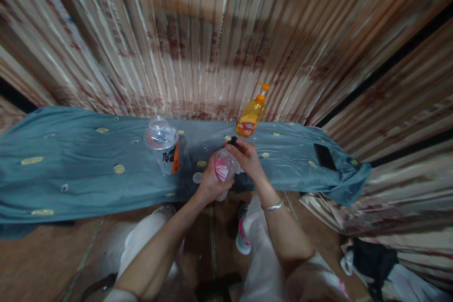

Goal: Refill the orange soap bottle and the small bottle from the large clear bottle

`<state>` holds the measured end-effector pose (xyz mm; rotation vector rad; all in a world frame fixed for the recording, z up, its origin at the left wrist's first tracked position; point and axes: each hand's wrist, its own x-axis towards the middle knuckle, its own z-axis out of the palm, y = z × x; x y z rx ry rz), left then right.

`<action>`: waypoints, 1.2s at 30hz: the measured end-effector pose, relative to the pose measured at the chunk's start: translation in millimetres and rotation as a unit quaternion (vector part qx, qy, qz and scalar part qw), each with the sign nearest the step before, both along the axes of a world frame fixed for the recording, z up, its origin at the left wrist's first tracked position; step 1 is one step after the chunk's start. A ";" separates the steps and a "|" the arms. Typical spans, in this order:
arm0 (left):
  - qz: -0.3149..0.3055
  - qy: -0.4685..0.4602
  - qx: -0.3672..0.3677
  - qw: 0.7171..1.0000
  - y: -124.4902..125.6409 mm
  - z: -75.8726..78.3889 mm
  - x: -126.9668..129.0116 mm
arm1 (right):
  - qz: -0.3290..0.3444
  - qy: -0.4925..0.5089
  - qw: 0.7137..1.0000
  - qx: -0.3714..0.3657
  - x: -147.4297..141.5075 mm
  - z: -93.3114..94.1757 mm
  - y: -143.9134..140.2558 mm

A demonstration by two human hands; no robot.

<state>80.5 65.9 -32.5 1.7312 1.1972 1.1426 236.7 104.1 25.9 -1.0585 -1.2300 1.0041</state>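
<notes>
Standing upside down toward the left of the teal cloth [71, 160], a clear plastic jar [163, 145] with dark and orange print. Wrapping around a small clear bottle [225, 168] with a pink label at the cloth's near edge, the left hand [209, 183], and pinching the bottle's black cap [233, 140] from above, the right hand [248, 158]. Standing behind against the curtain, an orange pump bottle [250, 117]; lying flat farther right, a black phone [324, 156].

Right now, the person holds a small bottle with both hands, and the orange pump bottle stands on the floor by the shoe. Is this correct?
Not quite. The head view shows the orange pump bottle standing on the blue cloth, by the curtain. The left hand and right hand do hold the small bottle.
</notes>
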 end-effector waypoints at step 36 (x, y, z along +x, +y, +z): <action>0.033 0.027 0.042 0.998 8.1 -6.8 -4.3 | 0.011 -0.012 1.000 0.015 -0.6 13.2 -9.1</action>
